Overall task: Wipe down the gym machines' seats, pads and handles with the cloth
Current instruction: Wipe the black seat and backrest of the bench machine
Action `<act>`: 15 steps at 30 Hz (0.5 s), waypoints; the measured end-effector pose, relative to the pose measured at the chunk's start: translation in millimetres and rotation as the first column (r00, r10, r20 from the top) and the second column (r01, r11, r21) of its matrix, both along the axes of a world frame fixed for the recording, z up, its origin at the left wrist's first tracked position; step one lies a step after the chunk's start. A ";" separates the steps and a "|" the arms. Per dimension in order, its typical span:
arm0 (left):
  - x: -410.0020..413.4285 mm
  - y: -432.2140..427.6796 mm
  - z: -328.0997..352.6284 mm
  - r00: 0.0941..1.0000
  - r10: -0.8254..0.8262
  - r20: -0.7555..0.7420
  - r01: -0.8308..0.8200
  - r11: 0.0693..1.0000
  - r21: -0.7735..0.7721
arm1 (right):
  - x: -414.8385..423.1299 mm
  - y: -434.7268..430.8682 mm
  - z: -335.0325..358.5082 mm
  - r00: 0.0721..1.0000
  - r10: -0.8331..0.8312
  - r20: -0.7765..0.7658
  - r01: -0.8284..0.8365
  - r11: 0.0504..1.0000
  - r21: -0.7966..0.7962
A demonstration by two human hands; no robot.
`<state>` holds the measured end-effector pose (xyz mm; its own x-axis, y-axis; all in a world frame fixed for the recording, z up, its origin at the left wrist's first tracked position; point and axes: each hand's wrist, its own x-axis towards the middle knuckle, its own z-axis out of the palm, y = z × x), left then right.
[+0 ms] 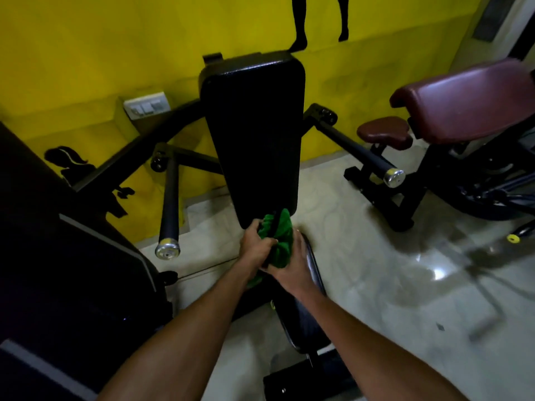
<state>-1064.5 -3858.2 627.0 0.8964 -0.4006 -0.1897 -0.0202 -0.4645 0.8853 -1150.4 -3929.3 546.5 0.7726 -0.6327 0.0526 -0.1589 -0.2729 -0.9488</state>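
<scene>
green cloth [280, 235] sits bunched at the lower end of the black back pad [254, 134], touching its bottom edge. left hand [256, 247] grips the cloth's left side, fingers curled round it. right hand [291, 266] clasps it from below, fingers wrapped in the fabric. the dark seat [301, 316] lies just under both hands. a black handle bar [169, 204] juts out left of the pad. a maroon padded machine [469, 99] stands to the right by the yellow wall [86, 68].

Dim, soft frame; glare on glossy floor [434, 273].
</scene>
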 end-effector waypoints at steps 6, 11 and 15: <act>38.6 -24.6 -14.9 0.999 -0.017 -0.027 0.012 0.985 -0.175 | 58.0 -4.8 -24.7 0.992 -0.124 0.030 0.113 0.961 0.252; 97.4 -13.1 -67.8 0.983 0.184 -0.013 -0.183 0.966 -0.184 | 113.5 -14.0 -66.7 0.953 -0.298 0.055 0.230 0.830 0.507; 146.5 -13.3 -105.2 0.952 0.292 0.087 -0.267 0.937 -0.226 | 163.1 -16.6 -107.3 0.921 -0.384 0.065 0.279 0.766 0.579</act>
